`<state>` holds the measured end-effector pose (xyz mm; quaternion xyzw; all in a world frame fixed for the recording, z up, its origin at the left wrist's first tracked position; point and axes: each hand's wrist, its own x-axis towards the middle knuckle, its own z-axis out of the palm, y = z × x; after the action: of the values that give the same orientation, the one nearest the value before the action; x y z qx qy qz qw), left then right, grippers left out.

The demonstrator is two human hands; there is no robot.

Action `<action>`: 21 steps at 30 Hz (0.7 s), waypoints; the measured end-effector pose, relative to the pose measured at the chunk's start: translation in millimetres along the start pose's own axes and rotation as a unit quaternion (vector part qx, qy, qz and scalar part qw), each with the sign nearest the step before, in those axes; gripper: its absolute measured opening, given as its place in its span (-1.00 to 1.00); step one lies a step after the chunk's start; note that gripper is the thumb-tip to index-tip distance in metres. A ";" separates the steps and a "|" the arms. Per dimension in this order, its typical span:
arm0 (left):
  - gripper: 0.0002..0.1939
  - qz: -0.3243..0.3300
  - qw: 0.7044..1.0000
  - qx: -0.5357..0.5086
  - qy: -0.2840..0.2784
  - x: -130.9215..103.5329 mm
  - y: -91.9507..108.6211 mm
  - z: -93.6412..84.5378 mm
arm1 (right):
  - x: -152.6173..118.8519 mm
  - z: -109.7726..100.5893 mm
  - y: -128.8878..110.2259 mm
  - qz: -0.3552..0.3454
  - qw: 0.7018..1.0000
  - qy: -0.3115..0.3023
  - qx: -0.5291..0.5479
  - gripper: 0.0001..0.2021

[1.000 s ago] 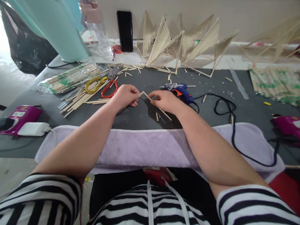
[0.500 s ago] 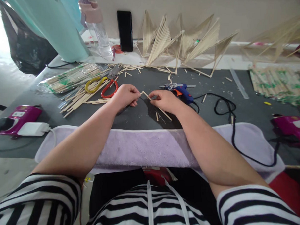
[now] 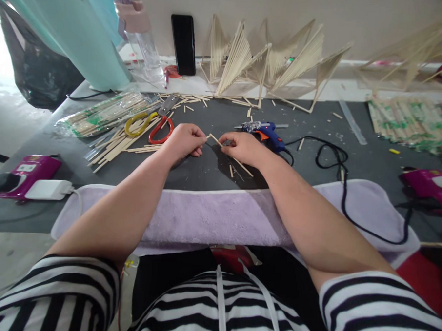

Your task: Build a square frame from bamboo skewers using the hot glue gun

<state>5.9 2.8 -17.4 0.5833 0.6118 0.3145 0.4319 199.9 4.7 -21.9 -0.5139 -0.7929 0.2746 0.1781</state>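
Note:
Over the grey table, my left hand (image 3: 187, 142) pinches a wooden stick, of which only a short tip shows past the fingers. My right hand (image 3: 241, 147) is closed on a longer wooden stick (image 3: 242, 167) that slants down to the right. The two ends meet at an angle between my hands; whether they are joined I cannot tell. Just beyond my right hand lies a blue hot glue gun (image 3: 268, 133) with an orange trigger. Scissors (image 3: 161, 129) with one red and one yellow handle rest left of my left hand, among loose sticks (image 3: 116, 148).
Fan-shaped stick structures (image 3: 237, 59) stand along the wall beside a black phone (image 3: 184, 45). Bagged sticks (image 3: 406, 122) lie at right. A black cord (image 3: 345, 205) crosses a lilac towel (image 3: 211, 216) at the front edge. A purple power strip (image 3: 32, 174) sits left.

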 end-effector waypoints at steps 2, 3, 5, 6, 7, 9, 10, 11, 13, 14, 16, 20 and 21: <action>-0.94 0.000 1.000 0.000 -0.001 0.1 -0.5 -0.1 | 0.0 0.1 0.0 -0.001 1.000 0.000 -0.003 -0.76; -0.94 0.000 1.000 0.000 -0.001 0.1 -0.6 -0.1 | -0.1 0.1 0.0 -0.001 1.000 0.000 -0.004 -0.76; -0.94 0.002 1.000 0.000 -0.001 0.2 -0.7 -0.1 | -0.4 -0.4 -0.5 -0.001 1.000 0.000 -0.008 -0.76; -0.94 0.002 1.000 0.000 -0.001 0.3 -0.7 -0.2 | -0.7 -0.7 -0.8 -0.001 1.000 -0.001 -0.010 -0.76; -0.94 0.002 1.000 0.000 -0.002 0.4 -0.6 -0.2 | -0.9 -1.1 -1.2 0.000 1.000 -0.002 -0.011 -0.75; -0.94 -0.001 1.000 0.000 -0.003 0.4 -0.4 -0.2 | -1.2 -1.8 -2.0 0.001 1.000 -0.004 -0.012 -0.75; -0.94 -0.003 1.000 0.000 -0.003 0.4 -0.3 -0.3 | -1.4 -2.1 -2.5 0.002 1.000 -0.005 -0.011 -0.75; -0.94 -0.005 1.000 0.000 -0.003 0.3 -0.2 -0.3 | -1.5 -2.4 -2.8 0.003 1.000 -0.006 -0.011 -0.74; -0.93 -0.005 1.000 0.001 -0.005 0.1 -0.1 -0.4 | -1.7 -2.6 -3.5 0.005 1.000 -0.006 -0.010 -0.74; -0.93 -0.005 1.000 0.001 -0.006 -0.1 0.0 -0.4 | -1.8 -2.6 -3.6 0.004 1.000 -0.006 -0.010 -0.74; -0.94 -0.005 1.000 0.001 -0.007 -0.5 0.2 -0.6 | -2.0 -2.5 -3.7 0.003 1.000 -0.005 -0.011 -0.74; -0.94 -0.006 1.000 -0.002 -0.007 -1.1 1.4 -1.0 | -1.9 -2.3 -2.8 0.004 1.000 -0.004 -0.020 -0.73; -0.93 -0.007 1.000 -0.003 -0.007 -1.1 1.6 -1.1 | -1.9 -2.4 -2.6 0.005 1.000 -0.005 -0.021 -0.73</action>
<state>5.5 2.0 -15.3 0.5800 0.6117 0.3091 0.4403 200.2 2.8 -18.3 -0.5198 -0.7969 0.2614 0.1625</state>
